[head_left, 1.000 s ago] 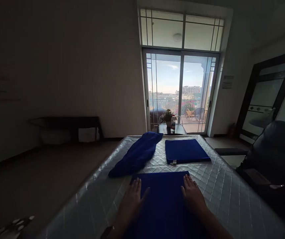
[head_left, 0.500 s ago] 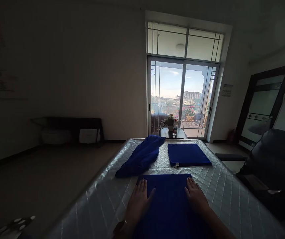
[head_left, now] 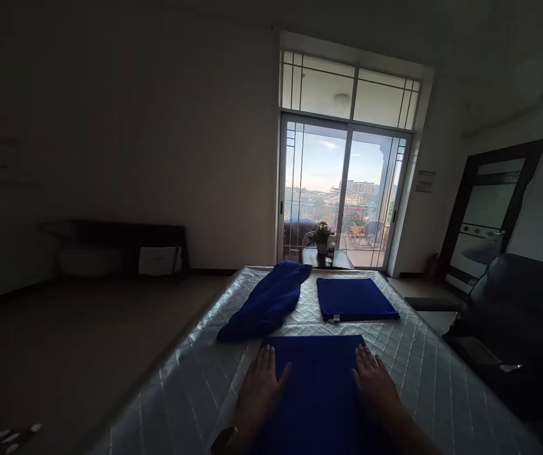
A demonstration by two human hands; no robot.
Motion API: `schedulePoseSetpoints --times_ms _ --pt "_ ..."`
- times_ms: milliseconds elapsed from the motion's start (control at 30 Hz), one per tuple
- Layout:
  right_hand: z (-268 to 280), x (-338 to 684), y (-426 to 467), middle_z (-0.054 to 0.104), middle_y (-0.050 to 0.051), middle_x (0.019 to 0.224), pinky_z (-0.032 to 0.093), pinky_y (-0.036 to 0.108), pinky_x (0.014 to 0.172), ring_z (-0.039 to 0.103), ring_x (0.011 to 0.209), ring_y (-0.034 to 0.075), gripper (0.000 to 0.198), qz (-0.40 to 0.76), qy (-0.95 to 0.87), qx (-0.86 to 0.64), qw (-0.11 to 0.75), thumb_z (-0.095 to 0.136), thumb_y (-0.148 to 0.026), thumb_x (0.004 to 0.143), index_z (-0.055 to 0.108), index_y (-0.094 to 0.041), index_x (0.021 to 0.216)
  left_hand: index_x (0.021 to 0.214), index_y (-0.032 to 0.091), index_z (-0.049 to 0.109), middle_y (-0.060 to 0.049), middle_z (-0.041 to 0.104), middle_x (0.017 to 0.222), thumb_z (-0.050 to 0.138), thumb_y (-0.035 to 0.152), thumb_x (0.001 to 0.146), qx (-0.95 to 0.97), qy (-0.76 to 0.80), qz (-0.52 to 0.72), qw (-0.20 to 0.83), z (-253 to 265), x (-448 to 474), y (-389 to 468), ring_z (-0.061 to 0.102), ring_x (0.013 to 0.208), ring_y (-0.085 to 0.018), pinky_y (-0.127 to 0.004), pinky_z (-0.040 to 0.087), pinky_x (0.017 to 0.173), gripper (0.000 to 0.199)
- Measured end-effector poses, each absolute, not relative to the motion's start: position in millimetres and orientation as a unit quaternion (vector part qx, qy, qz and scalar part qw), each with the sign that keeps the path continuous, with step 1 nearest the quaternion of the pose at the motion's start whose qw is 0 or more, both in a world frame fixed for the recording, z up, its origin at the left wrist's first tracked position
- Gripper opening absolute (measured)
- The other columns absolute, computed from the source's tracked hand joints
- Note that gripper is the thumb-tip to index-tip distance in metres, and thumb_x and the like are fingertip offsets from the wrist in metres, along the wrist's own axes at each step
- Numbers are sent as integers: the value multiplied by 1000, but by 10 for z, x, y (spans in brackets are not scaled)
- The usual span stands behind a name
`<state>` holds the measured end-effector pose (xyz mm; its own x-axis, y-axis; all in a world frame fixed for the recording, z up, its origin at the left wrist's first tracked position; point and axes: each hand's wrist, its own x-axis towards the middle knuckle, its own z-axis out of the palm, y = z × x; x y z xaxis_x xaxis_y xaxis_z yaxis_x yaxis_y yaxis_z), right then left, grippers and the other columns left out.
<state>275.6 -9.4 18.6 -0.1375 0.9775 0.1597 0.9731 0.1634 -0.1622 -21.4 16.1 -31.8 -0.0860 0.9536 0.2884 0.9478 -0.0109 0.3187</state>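
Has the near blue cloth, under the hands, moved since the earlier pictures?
No. Against the silver quilted cover, the near blue cloth shows no visible shift; the camera's view shifted.

Dim room, bright glass sliding door (head_left: 344, 183) at the back.
We log a potted plant (head_left: 321, 237) and a bottle (head_left: 331, 248) close together on a small dark table (head_left: 342, 260) before the glass; wicker chair (head_left: 357, 234) and buildings (head_left: 360, 187) outside. Right: we see a black padded chair (head_left: 522, 316), dark-framed door (head_left: 484, 197), wall notice (head_left: 425, 182) between the doors. Left: low dark furniture (head_left: 124, 232), pale box (head_left: 158, 260) by it, details too dim.
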Motion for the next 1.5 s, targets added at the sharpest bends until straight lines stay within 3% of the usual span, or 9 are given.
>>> schedulePoseSetpoints --times_ms 333,467,600,767,933,1100,1267,1500 --pt "122 2818 -232 26 9 166 21 43 126 20 154 24 71 113 -726 -658 162 25 -54 97 35 -16 156 149 1 43 -21 41 160 25 63 96 689 708 155 -31 -134 -188 71 38 150 -31 -48 34 124 84" --pt "206 2824 -233 22 12 167 18 47 127 16 155 26 73 137 -727 -660 134 23 -51 98 29 -8 157 146 1 47 -21 46 157 26 63 96 684 707 160 -80 -45 -150 42 40 149 -35 -51 33 124 83" --pt "226 2847 -236 19 11 168 17 46 127 14 156 26 71 151 -729 -655 131 25 -49 99 27 -8 157 148 11 49 -13 48 158 32 62 96 724 663 178 -61 -73 159 -13 40 148 -35 -50 36 124 75" --pt "127 2922 -198 22 15 167 18 47 127 18 155 28 69 154 -733 -644 158 28 -44 98 29 -5 156 155 32 35 -2 37 163 39 66 93 843 516 147 42 -143 912 -159 37 150 -31 -52 36 125 71" --pt "78 2985 -177 22 14 167 18 46 127 17 155 27 65 149 -760 -616 142 30 -36 97 31 -10 157 157 22 30 -11 34 163 21 60 99 844 505 148 105 87 1490 -185 31 152 -29 -54 35 125 70" --pt "97 2988 -184 20 11 168 17 46 127 15 156 26 66 141 -765 -617 122 32 -33 95 28 -13 158 156 18 32 -14 35 162 18 59 100 843 504 146 118 194 1632 -151 29 152 -28 -52 33 125 71" --pt "123 2980 -185 24 13 167 18 46 127 19 155 26 65 152 -749 -629 139 29 -34 96 31 -10 157 155 23 36 -9 36 163 23 64 97 826 540 126 99 59 1335 -162 30 152 -27 -51 31 126 72" --pt "122 2979 -209 26 13 166 18 47 127 19 155 26 66 144 -749 -629 151 26 -37 97 31 -8 156 154 20 38 -5 36 163 29 61 97 771 625 115 44 -127 366 -198 34 151 -24 -45 33 125 71"
